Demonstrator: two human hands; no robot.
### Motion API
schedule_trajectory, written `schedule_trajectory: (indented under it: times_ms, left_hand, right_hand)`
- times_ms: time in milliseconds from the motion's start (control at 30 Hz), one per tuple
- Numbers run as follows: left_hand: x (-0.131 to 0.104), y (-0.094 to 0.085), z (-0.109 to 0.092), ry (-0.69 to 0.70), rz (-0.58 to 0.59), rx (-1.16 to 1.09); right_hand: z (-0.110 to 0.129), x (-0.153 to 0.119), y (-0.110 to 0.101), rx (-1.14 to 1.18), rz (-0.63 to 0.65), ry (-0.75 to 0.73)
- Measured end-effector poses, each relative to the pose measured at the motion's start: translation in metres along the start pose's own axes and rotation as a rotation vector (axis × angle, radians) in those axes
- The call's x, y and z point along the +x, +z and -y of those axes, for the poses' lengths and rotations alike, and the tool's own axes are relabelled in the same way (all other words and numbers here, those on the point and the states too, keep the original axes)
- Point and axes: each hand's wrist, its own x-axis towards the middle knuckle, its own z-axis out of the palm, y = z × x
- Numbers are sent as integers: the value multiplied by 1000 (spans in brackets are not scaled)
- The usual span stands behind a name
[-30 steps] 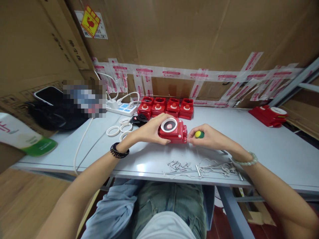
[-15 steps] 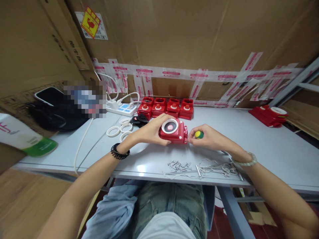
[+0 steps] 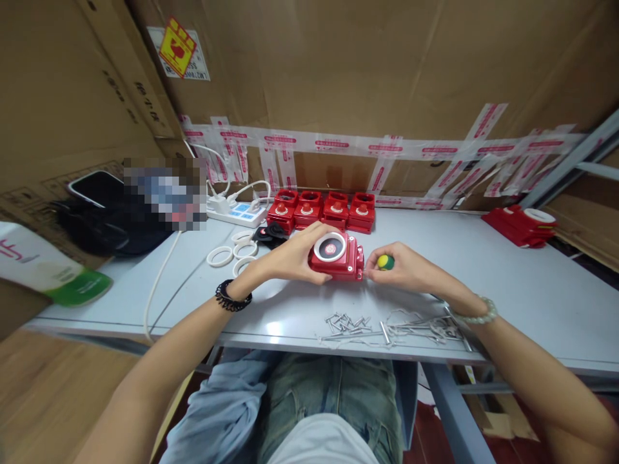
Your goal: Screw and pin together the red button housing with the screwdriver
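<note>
A red box-shaped device [image 3: 341, 265] with a white ring and a dark round face on top sits in the middle of the table. My left hand [image 3: 302, 258] is closed round its left side, thumb at the front and fingers behind. Just right of the device, my right hand [image 3: 399, 265] grips a screwdriver with a green and yellow handle [image 3: 385, 262]. The shaft is mostly hidden by my fingers, and its end is at the device's right side. In front lie several loose screws [image 3: 345, 322] and metal rods with white strings [image 3: 420, 330].
Several red housings [image 3: 307, 209] stand at the back beside a white power strip [image 3: 236, 212]. White rings [image 3: 220, 256] and a black item [image 3: 271, 235] lie left. Another red device [image 3: 522, 225] is far right. A white-green tube [image 3: 53, 264] and a phone [image 3: 99, 189] are far left.
Almost nothing differs. Both hands keep their places on the red device and the screwdriver; the view has shifted very slightly.
</note>
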Motion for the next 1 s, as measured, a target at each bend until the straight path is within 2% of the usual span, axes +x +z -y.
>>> schedule_trajectory:
  times_ms: [200,367,600,800,900,1000]
  left_hand:
    - [0,0,-5,-27,3,16]
    - [0,-2,-1,-15,-20,-6]
    - [0,-3,3,-57,-38,-90]
    - [0,-3,5,-156,-34,-203]
    - [0,-2,8,-176,-32,-255]
    - [0,-2,10,-187,-28,-271]
  right_hand:
    - [2,-1,0,28,7,10]
    - [8,-3,-1,118,16,0]
    - [4,-2,-1,91,-52,-74]
    - [5,-3,-6,47,-147,-143]
    - [12,-7,-10,90,-241,-120]
    - [21,-14,-20,164,-490,-117]
